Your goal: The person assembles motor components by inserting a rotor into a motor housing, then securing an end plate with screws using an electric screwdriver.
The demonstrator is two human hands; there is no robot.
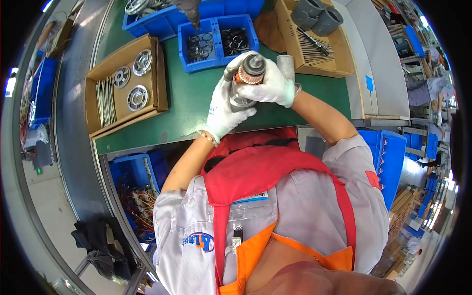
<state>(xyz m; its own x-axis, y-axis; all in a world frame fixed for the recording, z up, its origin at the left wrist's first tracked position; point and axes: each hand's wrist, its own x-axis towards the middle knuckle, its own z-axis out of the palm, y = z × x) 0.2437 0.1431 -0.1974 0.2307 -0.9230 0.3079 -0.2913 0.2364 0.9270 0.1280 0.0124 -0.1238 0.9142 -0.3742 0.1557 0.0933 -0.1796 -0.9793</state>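
Head view: left hand (pixel 223 110) and right hand (pixel 268 83) both gripped the motor rotor (pixel 248 78) above bare green surface (pixel 189 105), near its front edge.

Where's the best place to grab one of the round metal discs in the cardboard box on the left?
Judging by pose, take a metal disc by its outer rim, coming straight down from above: the discs lie flat in the cardboard box, faces up, apart from each other, with the open top giving clear access.

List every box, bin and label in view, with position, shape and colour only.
Open cardboard box: left on the green bench, brown, holding metal discs.
Twin-compartment bin: top centre, blue plastic.
Cardboard tray: top right, tan, holding grey cylinders.
Sticker: right grey ledge, small blue rectangle.
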